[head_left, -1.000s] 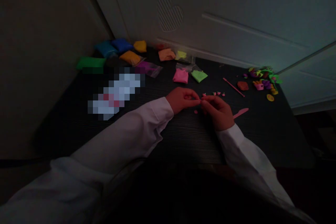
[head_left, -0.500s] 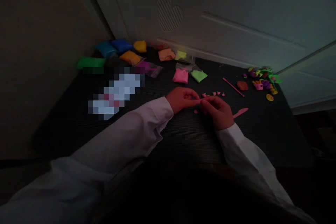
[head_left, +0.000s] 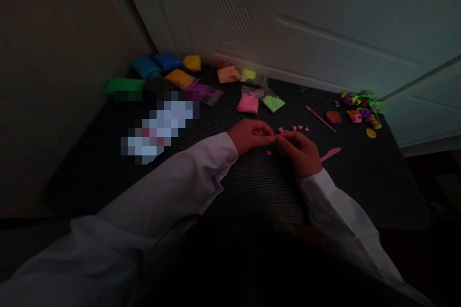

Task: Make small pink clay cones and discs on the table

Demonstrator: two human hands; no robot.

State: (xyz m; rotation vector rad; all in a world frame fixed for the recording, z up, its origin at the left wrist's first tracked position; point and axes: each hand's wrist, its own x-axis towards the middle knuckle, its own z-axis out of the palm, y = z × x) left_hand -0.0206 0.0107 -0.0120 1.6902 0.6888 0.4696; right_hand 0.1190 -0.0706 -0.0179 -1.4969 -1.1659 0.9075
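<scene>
Head view, agreeing with what I see from beside the black table (head_left: 252, 192): left hand (head_left: 248, 136) and right hand (head_left: 300, 153) meet at the fingertips, thumb and forefinger of each pinched together on a pink bit (head_left: 276, 138), mostly hidden by the fingers; remaining fingers loosely curled. Pink dot (head_left: 269, 152) lies on the tabletop, just on the wearer's side of the pinch. Small pink pieces (head_left: 300, 127) sit just beyond the right hand. Knife (head_left: 331, 154) lies beside that hand, partly hidden. Farther off: stick (head_left: 320, 119), red lump (head_left: 333, 116). Pink packet (head_left: 248, 104) beyond the left hand.
</scene>
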